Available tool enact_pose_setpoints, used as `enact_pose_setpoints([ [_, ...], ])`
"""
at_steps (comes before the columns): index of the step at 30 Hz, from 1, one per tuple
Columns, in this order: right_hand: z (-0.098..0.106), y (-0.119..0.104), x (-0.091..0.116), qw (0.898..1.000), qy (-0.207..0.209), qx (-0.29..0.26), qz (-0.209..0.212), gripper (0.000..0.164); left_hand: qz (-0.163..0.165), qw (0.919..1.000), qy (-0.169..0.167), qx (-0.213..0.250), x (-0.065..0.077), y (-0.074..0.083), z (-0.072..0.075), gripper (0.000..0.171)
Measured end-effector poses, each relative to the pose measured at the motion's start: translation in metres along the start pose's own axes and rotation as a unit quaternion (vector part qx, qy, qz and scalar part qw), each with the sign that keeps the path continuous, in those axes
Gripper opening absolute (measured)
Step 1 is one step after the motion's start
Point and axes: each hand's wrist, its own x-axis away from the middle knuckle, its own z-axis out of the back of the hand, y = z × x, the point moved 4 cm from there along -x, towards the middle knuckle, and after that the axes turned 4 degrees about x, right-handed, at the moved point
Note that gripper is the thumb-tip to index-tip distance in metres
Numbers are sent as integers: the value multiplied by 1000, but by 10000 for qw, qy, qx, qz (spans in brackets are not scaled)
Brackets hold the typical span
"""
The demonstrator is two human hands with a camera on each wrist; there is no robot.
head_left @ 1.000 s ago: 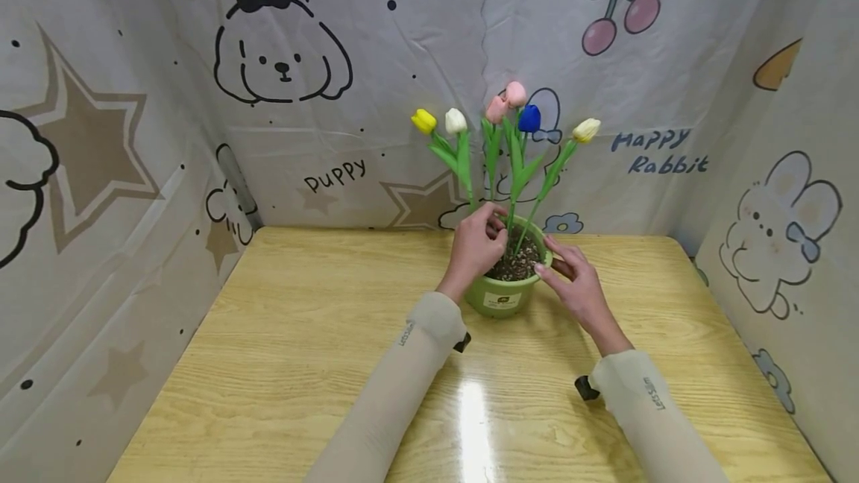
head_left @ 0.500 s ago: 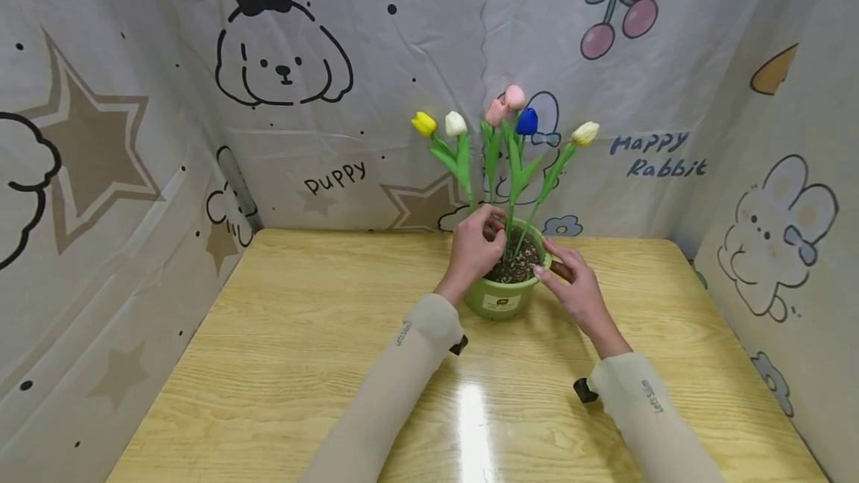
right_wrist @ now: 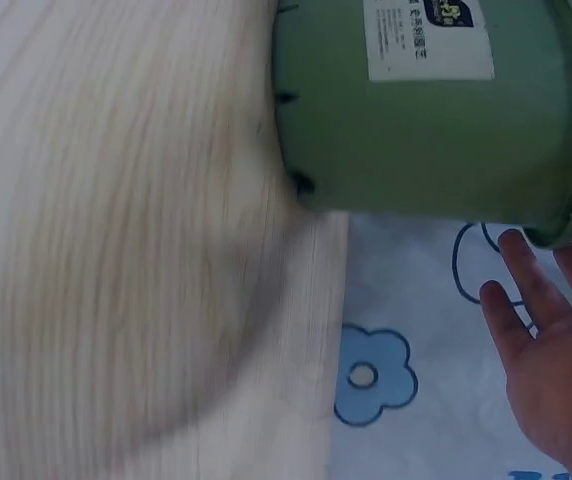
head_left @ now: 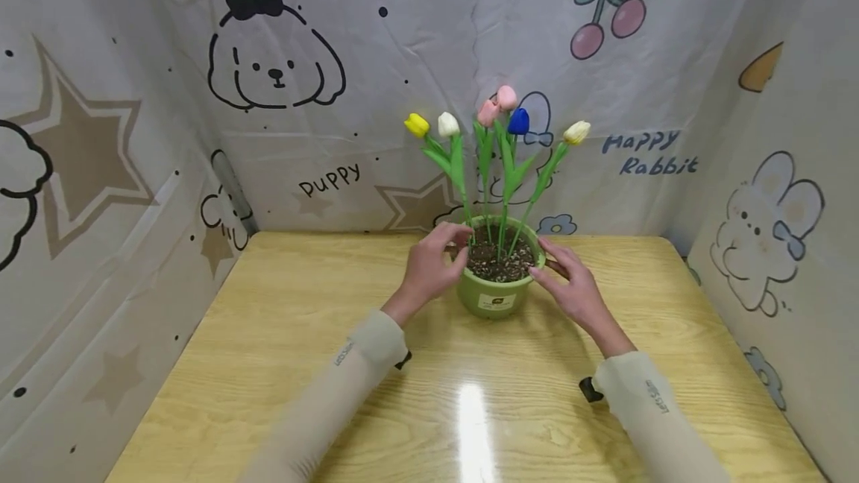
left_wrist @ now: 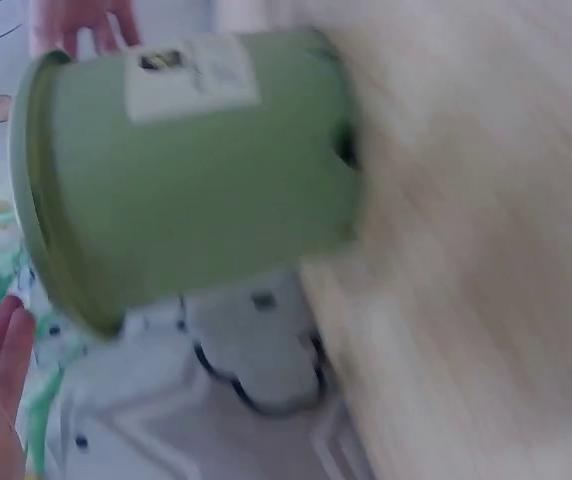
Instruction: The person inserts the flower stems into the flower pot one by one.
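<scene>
In the head view, a green flowerpot point(head_left: 494, 300) filled with dark soil point(head_left: 498, 263) stands upright on the wooden table. Tulips rise from it: yellow point(head_left: 417, 125), white point(head_left: 447, 124), two pink point(head_left: 488, 112), blue point(head_left: 519, 121) and cream point(head_left: 576, 133). My left hand point(head_left: 432, 263) is at the pot's left rim, holding nothing, its fingertips near the yellow and white tulips' stems. In the left wrist view its fingers point(left_wrist: 8, 345) are loosely extended. My right hand point(head_left: 570, 282) holds the right rim, thumb over the edge and other fingers along the outside.
The table point(head_left: 302, 364) reaches back to a patterned curtain point(head_left: 376, 58), which also hangs along both sides. Several flower heads overlap the back curtain in the head view. The pot has a white label point(right_wrist: 429, 40) on its front.
My left hand has drawn back leftward from among the stems to the pot's left rim, and its fingers have loosened. The right hand stays at the right rim.
</scene>
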Motion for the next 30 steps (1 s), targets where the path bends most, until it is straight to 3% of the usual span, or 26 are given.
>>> enact_pose_setpoints([
  [4,12,4,9,9972,-177,717,101,64,-96,9991,-217,-357,28,-22,37,33],
  [8,35,12,20,9840,-424,1727,73,61,66,9936,-683,-901,52,-51,73,41],
  [11,55,16,26,9694,-706,2351,2,61,195,9809,-1156,-1551,65,-70,101,49],
  [14,74,17,31,9576,-1024,2691,-50,62,237,9616,-1560,-2245,75,-84,132,57],
  [18,94,12,30,9433,-1043,3142,224,62,130,9382,-1742,-2987,79,-92,180,65],
  [22,112,-2,25,9227,-599,3721,811,58,-23,9181,-1731,-3566,72,-88,224,71],
  [27,133,-26,21,8977,-52,4145,1495,60,-185,8868,-1592,-4335,61,-77,268,74],
  [30,147,-38,19,8781,314,4446,1741,65,-244,8807,-1404,-4517,56,-70,286,74],
])
